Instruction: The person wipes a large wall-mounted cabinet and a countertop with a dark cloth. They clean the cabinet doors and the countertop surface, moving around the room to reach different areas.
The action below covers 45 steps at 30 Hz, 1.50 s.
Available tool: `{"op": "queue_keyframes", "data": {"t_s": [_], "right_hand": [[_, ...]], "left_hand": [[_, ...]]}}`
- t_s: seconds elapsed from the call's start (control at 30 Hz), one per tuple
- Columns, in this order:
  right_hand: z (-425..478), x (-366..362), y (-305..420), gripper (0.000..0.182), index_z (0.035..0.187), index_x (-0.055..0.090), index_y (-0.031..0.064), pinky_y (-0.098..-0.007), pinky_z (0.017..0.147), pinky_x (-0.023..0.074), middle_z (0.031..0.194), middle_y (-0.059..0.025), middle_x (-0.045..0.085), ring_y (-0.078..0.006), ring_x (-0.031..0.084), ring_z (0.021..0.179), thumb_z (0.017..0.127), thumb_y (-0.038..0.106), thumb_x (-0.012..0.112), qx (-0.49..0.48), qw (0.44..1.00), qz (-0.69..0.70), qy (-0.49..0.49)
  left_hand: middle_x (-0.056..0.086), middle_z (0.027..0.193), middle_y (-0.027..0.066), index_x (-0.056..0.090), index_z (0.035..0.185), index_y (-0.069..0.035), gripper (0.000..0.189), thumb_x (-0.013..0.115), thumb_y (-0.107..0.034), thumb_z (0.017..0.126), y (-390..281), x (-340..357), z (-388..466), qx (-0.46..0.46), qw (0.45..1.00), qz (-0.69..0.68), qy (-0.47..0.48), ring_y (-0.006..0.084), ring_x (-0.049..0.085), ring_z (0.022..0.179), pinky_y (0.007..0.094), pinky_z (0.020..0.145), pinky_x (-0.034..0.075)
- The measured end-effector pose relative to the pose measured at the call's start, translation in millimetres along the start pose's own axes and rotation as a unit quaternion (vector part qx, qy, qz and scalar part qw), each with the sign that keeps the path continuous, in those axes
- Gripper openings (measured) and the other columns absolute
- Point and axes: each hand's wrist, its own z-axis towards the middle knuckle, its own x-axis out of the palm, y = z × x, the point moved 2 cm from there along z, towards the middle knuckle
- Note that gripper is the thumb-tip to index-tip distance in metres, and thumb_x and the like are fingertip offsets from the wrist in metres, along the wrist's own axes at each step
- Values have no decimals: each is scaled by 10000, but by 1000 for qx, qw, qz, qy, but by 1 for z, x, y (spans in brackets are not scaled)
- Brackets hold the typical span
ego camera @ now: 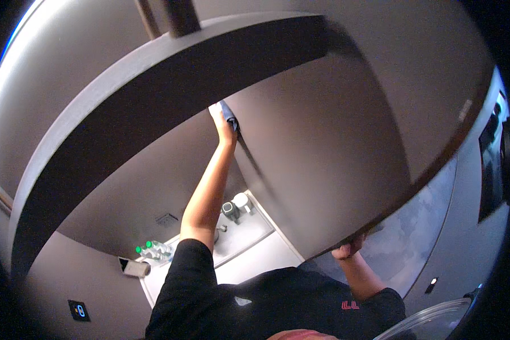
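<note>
My left hand (224, 121) is raised at the end of a stretched arm, with a folded blue-grey cloth (230, 115) in it. The cloth lies against the brown wall panel (323, 140), close to the corner under a dark shelf-like board (153, 93); part of the fingers is hidden there. Lower down on the right, my right hand (349, 248) grips the outer edge of the same panel, its fingertips partly out of sight behind it.
Below my left arm is a white counter (242, 267) with green-capped plastic bottles (155, 250), a dark appliance (230, 210) and a white container (242, 202). A tissue box (134, 267) and a switch plate (79, 310) are at the lower left. A framed picture (491, 161) hangs at the right.
</note>
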Motion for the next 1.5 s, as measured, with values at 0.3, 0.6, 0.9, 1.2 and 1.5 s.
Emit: {"op": "queue_keyframes", "data": {"t_s": [0.3,0.6,0.9,1.2,1.5], "right_hand": [[34,5,4,542,1360,484,58,-657,1127,195,1500,-305,344,-533,312,1380,1002,440,342,0,998,42,-55],[35,7,7,577,1331,537,76,-643,1118,230,1475,-282,401,-508,338,1380,988,513,382,5,996,62,-63],[37,2,6,546,1352,516,94,-645,1122,226,1483,-272,395,-514,339,1377,991,471,354,5,996,61,-66],[34,5,5,556,1328,516,70,-654,1119,226,1473,-285,399,-526,342,1369,994,478,337,6,996,57,-75],[25,6,2,606,1384,448,73,-682,1104,235,1486,-323,336,-552,320,1362,999,508,279,7,999,5,-47]], "left_hand": [[207,1592,228,302,1522,-49,761,359,-560,961,-162,134,-113,419,867,219,156,456,129,1475,575,1177,46],[336,1530,250,460,1446,-112,700,338,-587,947,-280,223,-108,554,793,173,184,448,263,1440,605,1156,113],[208,1586,248,300,1531,-63,802,410,-551,904,-365,279,-35,565,790,173,165,439,178,1470,606,1148,110],[282,1539,292,381,1479,-45,774,390,-578,918,-284,230,-134,468,841,213,166,503,217,1436,629,1144,85],[445,1494,121,542,1392,-207,622,452,-591,911,-160,154,-221,521,808,185,204,412,329,1418,600,1130,200]]}}
